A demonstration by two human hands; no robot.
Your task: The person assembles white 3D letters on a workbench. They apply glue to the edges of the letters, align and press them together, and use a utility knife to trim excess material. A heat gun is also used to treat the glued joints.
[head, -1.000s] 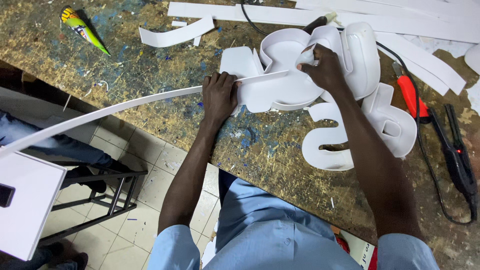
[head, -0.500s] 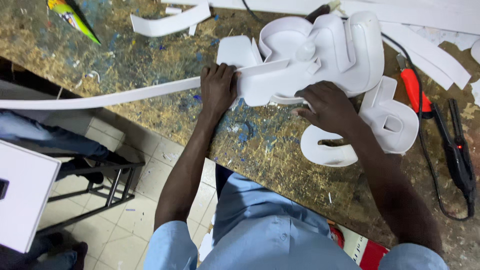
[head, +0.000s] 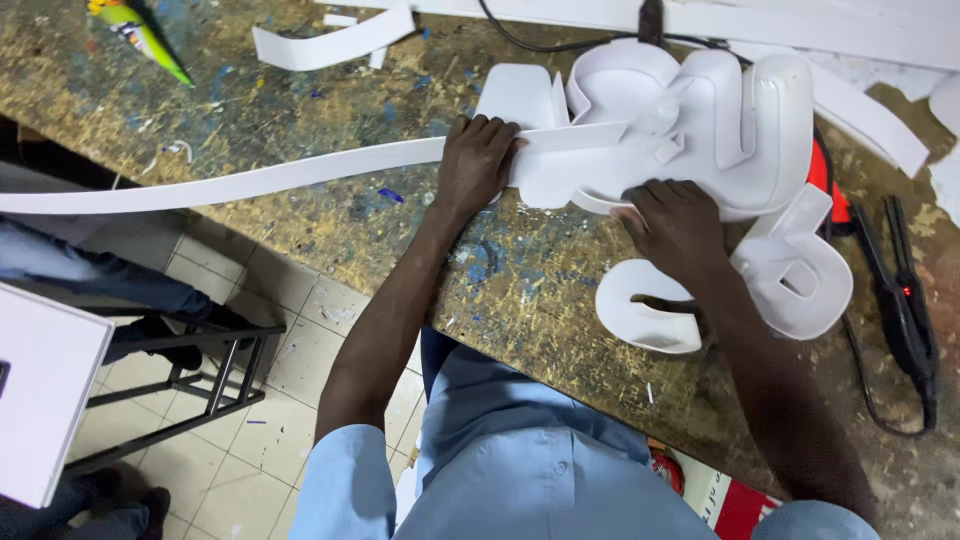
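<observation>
On the paint-flecked tabletop (head: 300, 230), the right hand (head: 675, 225) lies open, fingers spread flat on the near edge of the white curved letter form (head: 700, 130). Just beyond, the left hand (head: 478, 160) presses open-palmed on the long white strip (head: 250, 185), which meets the form.

I am in a workshop, the kind where sign letters get built. My worktop (head: 300, 120) is rough chipboard, scarred and flecked with blue paint and glue. White plastic letter shapes (head: 690, 130) and cut white strips (head: 330, 45) lie across it. A black heating tool (head: 905, 310) with a red light sits at the right, its cable trailing over the board. Below the edge is a worn tiled floor (head: 280, 400) and a dark metal stool frame (head: 200, 370).
</observation>
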